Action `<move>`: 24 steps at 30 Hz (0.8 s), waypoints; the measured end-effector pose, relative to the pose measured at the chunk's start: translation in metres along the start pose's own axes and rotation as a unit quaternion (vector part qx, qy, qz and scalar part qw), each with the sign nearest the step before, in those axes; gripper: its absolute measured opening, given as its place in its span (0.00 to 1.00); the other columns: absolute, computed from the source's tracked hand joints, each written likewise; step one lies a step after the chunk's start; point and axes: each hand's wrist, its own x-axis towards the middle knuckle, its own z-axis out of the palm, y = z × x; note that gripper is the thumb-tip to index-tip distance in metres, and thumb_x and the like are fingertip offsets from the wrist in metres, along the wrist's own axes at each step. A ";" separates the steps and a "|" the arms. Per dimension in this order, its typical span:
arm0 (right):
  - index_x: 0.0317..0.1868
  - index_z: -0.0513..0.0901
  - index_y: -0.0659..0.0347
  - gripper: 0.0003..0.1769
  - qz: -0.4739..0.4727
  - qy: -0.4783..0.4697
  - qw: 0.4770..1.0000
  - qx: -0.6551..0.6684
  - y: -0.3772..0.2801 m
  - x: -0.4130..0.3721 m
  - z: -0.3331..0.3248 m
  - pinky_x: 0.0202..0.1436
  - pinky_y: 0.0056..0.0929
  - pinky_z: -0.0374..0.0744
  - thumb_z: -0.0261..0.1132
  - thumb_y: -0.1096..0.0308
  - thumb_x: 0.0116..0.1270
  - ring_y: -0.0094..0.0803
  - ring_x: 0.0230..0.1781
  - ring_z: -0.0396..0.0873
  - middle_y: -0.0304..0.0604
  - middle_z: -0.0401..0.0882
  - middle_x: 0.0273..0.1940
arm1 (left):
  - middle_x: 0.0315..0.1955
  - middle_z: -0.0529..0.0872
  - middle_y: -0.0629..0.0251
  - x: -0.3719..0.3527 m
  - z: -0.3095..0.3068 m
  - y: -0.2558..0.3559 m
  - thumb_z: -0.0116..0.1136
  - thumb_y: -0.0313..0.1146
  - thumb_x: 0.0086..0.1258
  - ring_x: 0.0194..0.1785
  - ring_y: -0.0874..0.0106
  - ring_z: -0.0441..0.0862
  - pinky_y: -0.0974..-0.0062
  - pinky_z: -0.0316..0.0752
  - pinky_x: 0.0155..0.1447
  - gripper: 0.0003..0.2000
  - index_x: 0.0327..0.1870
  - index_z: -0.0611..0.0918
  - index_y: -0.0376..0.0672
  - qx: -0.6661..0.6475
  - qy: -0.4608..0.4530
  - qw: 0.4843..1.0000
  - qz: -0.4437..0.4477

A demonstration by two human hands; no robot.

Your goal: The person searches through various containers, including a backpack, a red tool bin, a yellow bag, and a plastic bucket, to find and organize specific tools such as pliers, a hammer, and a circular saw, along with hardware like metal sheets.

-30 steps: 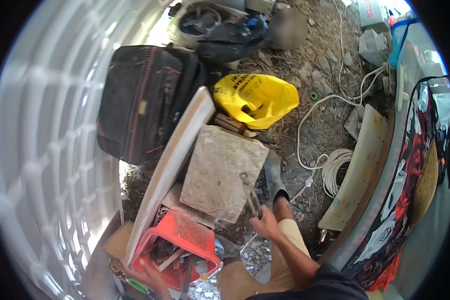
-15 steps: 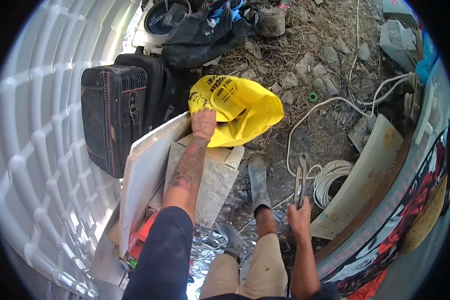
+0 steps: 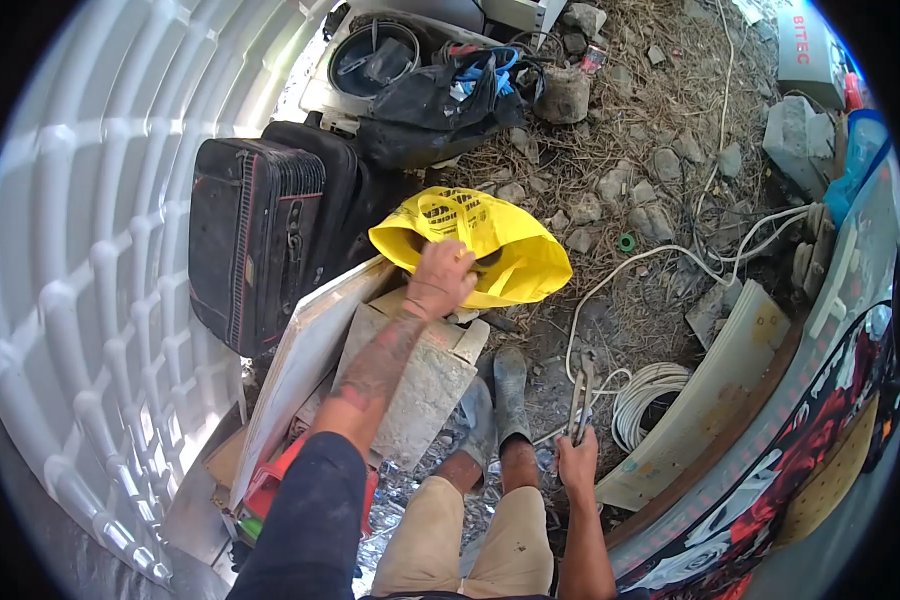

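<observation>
My left hand (image 3: 442, 277) is at the mouth of a yellow bag (image 3: 525, 265) with black print. Its fingers are curled at the near rim, closed on the bag's edge. The bag gapes open, with something dark inside that I cannot make out. Lower right, my right hand (image 3: 577, 458) grips the handles of long metal pliers (image 3: 581, 392), whose jaws point away from me. A white board (image 3: 305, 335) leans beside my left forearm, next to a dusty grey slab (image 3: 410, 385).
Two black suitcases (image 3: 260, 240) stand at the left by the white ribbed wall (image 3: 100, 290). Coiled white cable (image 3: 630, 405) and a curved panel (image 3: 705, 400) lie at the right. Stones (image 3: 650, 210) dot the ground ahead. A red crate (image 3: 265, 490) sits low at the left.
My left hand has shifted right along the bag's rim, and the bag's mouth faces me more widely. My feet now stand side by side. The view has shifted; the pliers remain in my right hand.
</observation>
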 end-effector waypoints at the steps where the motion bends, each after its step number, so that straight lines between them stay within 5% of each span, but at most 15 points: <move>1: 0.33 0.68 0.62 0.10 0.001 -0.008 1.000 0.004 -0.005 -0.003 0.001 0.14 0.26 0.67 0.63 0.73 0.56 0.23 0.12 0.67 0.37 0.69 0.18 | 0.40 0.79 0.57 -0.016 0.013 0.003 0.61 0.41 0.52 0.49 0.58 0.74 0.58 0.63 0.57 0.19 0.44 0.78 0.43 0.016 -0.033 0.999 -0.025; 2: 0.34 0.69 0.62 0.10 -0.021 -0.010 0.999 -0.033 -0.007 -0.004 0.000 0.15 0.26 0.67 0.63 0.73 0.56 0.23 0.13 0.68 0.37 0.70 0.19 | 0.39 0.79 0.58 -0.031 0.030 0.004 0.61 0.45 0.51 0.51 0.59 0.73 0.56 0.61 0.60 0.22 0.46 0.79 0.44 0.032 -0.063 0.996 -0.048; 4: 0.33 0.68 0.61 0.09 -0.035 -0.006 0.998 -0.043 -0.019 -0.012 0.000 0.14 0.25 0.67 0.62 0.73 0.57 0.23 0.12 0.67 0.37 0.69 0.19 | 0.55 0.78 0.56 -0.061 0.059 0.014 0.52 0.61 0.55 0.63 0.62 0.70 0.51 0.50 0.68 0.34 0.56 0.76 0.44 0.061 -0.375 0.880 -0.286; 6: 0.33 0.67 0.61 0.08 -0.008 0.004 0.999 -0.035 -0.033 -0.029 -0.003 0.13 0.23 0.66 0.61 0.74 0.58 0.23 0.11 0.66 0.37 0.69 0.18 | 0.59 0.74 0.55 -0.061 0.038 0.025 0.52 0.63 0.56 0.63 0.58 0.70 0.46 0.50 0.68 0.37 0.62 0.71 0.48 0.015 -0.555 0.771 -0.311; 11: 0.35 0.67 0.62 0.10 0.002 0.026 1.000 0.010 -0.093 -0.052 -0.002 0.16 0.22 0.67 0.61 0.73 0.58 0.22 0.13 0.69 0.38 0.70 0.19 | 0.65 0.63 0.49 -0.079 0.001 0.019 0.59 0.57 0.55 0.62 0.50 0.68 0.46 0.56 0.66 0.40 0.68 0.63 0.52 -0.003 -0.434 0.862 -0.264; 13: 0.36 0.67 0.62 0.10 -0.032 0.007 0.999 0.014 -0.121 -0.046 0.002 0.16 0.22 0.68 0.60 0.74 0.58 0.22 0.14 0.69 0.38 0.70 0.19 | 0.65 0.62 0.48 -0.069 0.008 0.004 0.60 0.53 0.56 0.64 0.51 0.65 0.52 0.60 0.65 0.37 0.68 0.64 0.51 -0.107 -0.273 0.912 -0.288; 15: 0.36 0.67 0.62 0.09 -0.028 0.003 0.998 0.057 -0.154 -0.032 0.019 0.17 0.23 0.69 0.60 0.74 0.59 0.23 0.14 0.70 0.38 0.71 0.20 | 0.66 0.61 0.47 -0.035 0.000 -0.006 0.62 0.49 0.56 0.66 0.49 0.62 0.55 0.58 0.67 0.37 0.68 0.64 0.50 -0.070 -0.285 0.917 -0.269; 18: 0.36 0.67 0.61 0.09 -0.081 -0.002 0.997 0.014 -0.198 0.002 0.041 0.19 0.23 0.70 0.60 0.73 0.60 0.23 0.15 0.71 0.38 0.71 0.21 | 0.63 0.66 0.53 -0.002 0.024 -0.042 0.71 0.45 0.44 0.64 0.58 0.62 0.62 0.59 0.62 0.44 0.67 0.64 0.48 0.263 -0.205 0.923 -0.194; 19: 0.38 0.68 0.62 0.09 -0.036 -0.034 0.991 0.124 -0.182 0.029 0.049 0.20 0.23 0.72 0.59 0.74 0.60 0.24 0.16 0.71 0.38 0.71 0.21 | 0.63 0.66 0.55 0.023 0.015 -0.046 0.66 0.43 0.52 0.64 0.59 0.62 0.59 0.59 0.61 0.40 0.68 0.61 0.51 0.243 -0.258 0.903 -0.244; 21: 0.39 0.68 0.63 0.09 -0.022 -0.037 0.998 0.049 -0.182 0.054 0.055 0.19 0.24 0.71 0.59 0.76 0.59 0.24 0.15 0.71 0.39 0.71 0.21 | 0.62 0.66 0.57 0.004 0.054 -0.080 0.58 0.40 0.60 0.61 0.59 0.64 0.57 0.59 0.59 0.33 0.68 0.62 0.54 0.367 -0.306 0.865 -0.153; 23: 0.39 0.69 0.63 0.09 -0.103 -0.067 0.992 -0.032 -0.175 0.076 0.047 0.18 0.23 0.71 0.58 0.77 0.59 0.24 0.15 0.71 0.38 0.71 0.21 | 0.62 0.66 0.61 -0.013 0.061 -0.081 0.51 0.37 0.65 0.58 0.60 0.67 0.54 0.59 0.58 0.27 0.67 0.62 0.56 0.374 -0.400 0.826 -0.135; 24: 0.38 0.69 0.64 0.09 -0.012 -0.080 0.997 0.000 -0.198 0.072 0.043 0.19 0.23 0.71 0.60 0.74 0.59 0.24 0.15 0.71 0.38 0.71 0.21 | 0.58 0.69 0.61 -0.017 0.052 -0.077 0.52 0.37 0.64 0.53 0.61 0.70 0.57 0.62 0.56 0.24 0.63 0.66 0.55 0.364 -0.393 0.834 -0.130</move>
